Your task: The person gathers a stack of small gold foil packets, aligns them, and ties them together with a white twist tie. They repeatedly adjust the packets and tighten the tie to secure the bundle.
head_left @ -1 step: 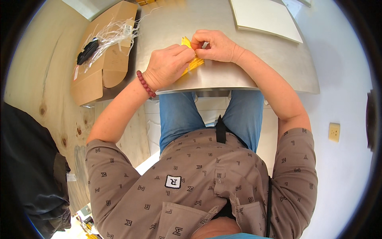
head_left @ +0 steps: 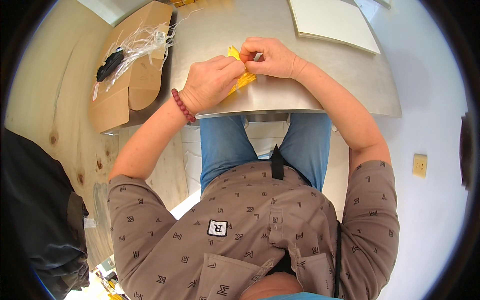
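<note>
Over the near part of the metal table, both hands meet at a bundle of thin yellow strips or folded sheets (head_left: 242,83). My left hand (head_left: 211,82), with a dark red bead bracelet (head_left: 183,105) at its wrist, is closed on the bundle and covers its middle. From the right, my right hand (head_left: 272,59) touches the bundle's upper part, thumb and forefinger curled into a pinch. Something small and pale shows within that curl, too little of it to name. The bundle's exact kind is hidden by the fingers.
On the left, an opened cardboard box (head_left: 145,82) bears a tangle of clear plastic strips (head_left: 142,47) and a black pouch-like item (head_left: 110,65). A stack of white sheets or boards (head_left: 335,25) lies at the far right of the steel table (head_left: 320,80). Black cloth (head_left: 37,210) hangs at left.
</note>
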